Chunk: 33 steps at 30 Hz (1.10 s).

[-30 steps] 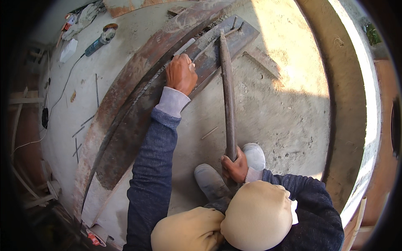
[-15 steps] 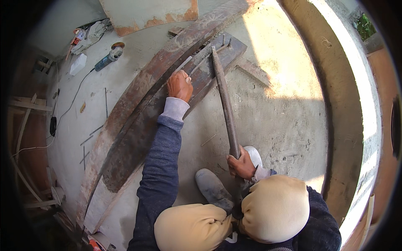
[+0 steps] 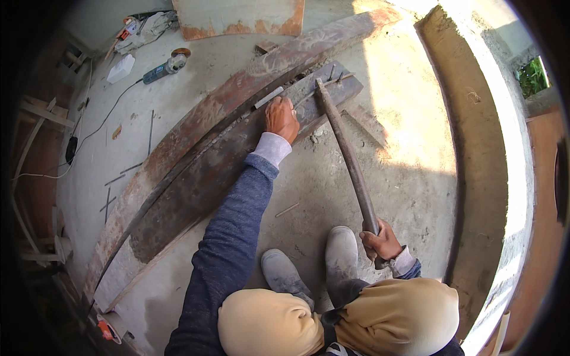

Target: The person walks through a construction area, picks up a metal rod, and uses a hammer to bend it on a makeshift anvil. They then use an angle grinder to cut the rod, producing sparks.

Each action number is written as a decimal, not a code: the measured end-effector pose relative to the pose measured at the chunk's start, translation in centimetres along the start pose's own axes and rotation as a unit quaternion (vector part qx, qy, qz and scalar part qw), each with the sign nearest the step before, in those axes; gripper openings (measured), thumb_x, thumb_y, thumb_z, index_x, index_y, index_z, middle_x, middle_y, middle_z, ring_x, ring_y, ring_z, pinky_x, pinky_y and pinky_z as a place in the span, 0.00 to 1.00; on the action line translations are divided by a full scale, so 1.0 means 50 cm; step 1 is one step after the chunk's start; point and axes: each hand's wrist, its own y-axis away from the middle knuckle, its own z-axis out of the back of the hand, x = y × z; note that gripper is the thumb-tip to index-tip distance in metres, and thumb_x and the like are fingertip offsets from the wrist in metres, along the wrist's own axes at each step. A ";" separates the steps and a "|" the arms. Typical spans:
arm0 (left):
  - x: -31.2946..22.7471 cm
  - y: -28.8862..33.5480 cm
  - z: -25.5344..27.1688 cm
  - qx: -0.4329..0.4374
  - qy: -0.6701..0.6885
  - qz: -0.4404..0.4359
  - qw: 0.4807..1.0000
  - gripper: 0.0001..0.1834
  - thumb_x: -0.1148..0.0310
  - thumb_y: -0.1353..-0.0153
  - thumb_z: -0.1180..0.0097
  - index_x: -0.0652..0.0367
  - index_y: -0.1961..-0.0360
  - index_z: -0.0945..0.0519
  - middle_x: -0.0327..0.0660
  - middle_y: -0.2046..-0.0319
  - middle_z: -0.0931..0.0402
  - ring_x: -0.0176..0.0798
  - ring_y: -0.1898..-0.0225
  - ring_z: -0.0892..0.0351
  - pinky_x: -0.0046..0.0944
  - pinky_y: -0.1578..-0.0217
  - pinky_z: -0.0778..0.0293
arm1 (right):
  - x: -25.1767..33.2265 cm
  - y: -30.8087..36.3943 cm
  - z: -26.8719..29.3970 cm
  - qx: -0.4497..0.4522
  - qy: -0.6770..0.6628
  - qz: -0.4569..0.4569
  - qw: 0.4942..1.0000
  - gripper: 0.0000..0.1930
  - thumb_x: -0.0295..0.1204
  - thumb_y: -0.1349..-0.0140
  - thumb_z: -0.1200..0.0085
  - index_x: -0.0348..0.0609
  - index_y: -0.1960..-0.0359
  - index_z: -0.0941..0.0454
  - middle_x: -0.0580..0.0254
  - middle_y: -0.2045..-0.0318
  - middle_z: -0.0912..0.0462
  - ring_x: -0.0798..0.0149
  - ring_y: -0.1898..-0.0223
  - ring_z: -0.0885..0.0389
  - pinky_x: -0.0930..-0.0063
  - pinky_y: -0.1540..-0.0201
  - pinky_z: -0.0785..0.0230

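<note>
My left hand (image 3: 281, 120) is closed around a thin metal rod (image 3: 304, 99), on top of a dark, stained wooden board (image 3: 199, 175). The rod runs from my fist to two short upright metal pegs (image 3: 336, 75) near the board's far end. My right hand (image 3: 383, 242) grips the near end of a long, round, dark bar (image 3: 351, 157). Its far tip rests by the rod, beside the pegs. A short pale grey strip (image 3: 269, 98) lies just beyond my left fist. Whatever lies under my left fingers is hidden.
A long curved brown beam (image 3: 172, 142) lies along the board's far side. Back left, a blue angle grinder (image 3: 166, 67) with its cord sits near a white box (image 3: 120, 69). Several thin rods (image 3: 151, 133) lie on the concrete floor. A low curved wall (image 3: 481, 148) stands at the right.
My right hand has moved right, swinging the bar's near end that way while its tip stays by the pegs. My left hand sits closer to the pegs. The whole view has shifted slightly.
</note>
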 end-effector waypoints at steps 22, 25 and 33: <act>-0.031 -0.058 -0.040 -0.005 0.021 -0.026 0.999 0.05 0.77 0.47 0.39 0.61 0.69 0.22 0.49 0.68 0.25 0.56 0.61 0.25 0.51 0.58 0.31 | 0.049 0.010 0.082 0.024 -0.016 -0.046 0.999 0.12 0.27 0.39 0.44 0.42 0.62 0.36 0.69 0.84 0.33 0.74 0.89 0.34 0.76 0.88 0.38; -0.026 -0.053 -0.048 -0.025 0.027 -0.035 0.999 0.06 0.77 0.47 0.39 0.61 0.68 0.22 0.49 0.68 0.25 0.56 0.62 0.24 0.51 0.59 0.31 | 0.039 0.009 0.024 0.026 -0.054 -0.039 0.997 0.13 0.28 0.38 0.44 0.41 0.61 0.37 0.68 0.84 0.33 0.73 0.90 0.34 0.75 0.88 0.37; -0.009 -0.060 -0.040 -0.007 0.033 -0.030 0.999 0.05 0.75 0.47 0.38 0.61 0.68 0.20 0.49 0.68 0.23 0.55 0.62 0.23 0.50 0.60 0.29 | 0.021 -0.007 -0.097 0.022 -0.115 -0.014 0.993 0.14 0.31 0.34 0.46 0.42 0.60 0.42 0.65 0.83 0.33 0.71 0.89 0.33 0.74 0.88 0.36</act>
